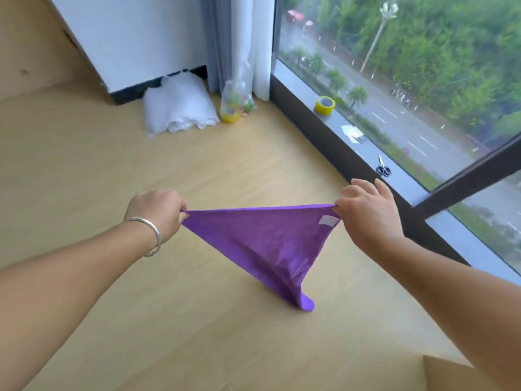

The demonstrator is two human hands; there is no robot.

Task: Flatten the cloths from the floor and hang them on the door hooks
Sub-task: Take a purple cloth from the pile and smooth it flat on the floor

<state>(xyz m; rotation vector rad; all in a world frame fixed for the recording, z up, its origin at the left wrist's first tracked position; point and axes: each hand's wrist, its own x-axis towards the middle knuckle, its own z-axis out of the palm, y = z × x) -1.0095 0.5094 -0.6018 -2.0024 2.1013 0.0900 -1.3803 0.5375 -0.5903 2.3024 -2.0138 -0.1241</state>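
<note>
head view | looks forward and down | close over floor [197,170] | window [423,80] at right

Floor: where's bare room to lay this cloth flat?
Bare floor lies ahead of the hands, between the white bag and the cloth; more lies below the arms. The far corner by the curtain is crowded; tape and scissors occupy the sill.

Open floor [118,170] lies ahead of and below both hands. The far corner is occupied by a white bag [177,104], a clear bag [238,101] holding a yellow tape roll, and the curtain [239,40] behind them. To the right, the window sill [363,149] carries a second tape roll [324,105], a paper scrap [352,133] and scissors [382,167]. The right hand [366,215] is near the sill edge. A cardboard box [462,375] sits at lower right.
</note>
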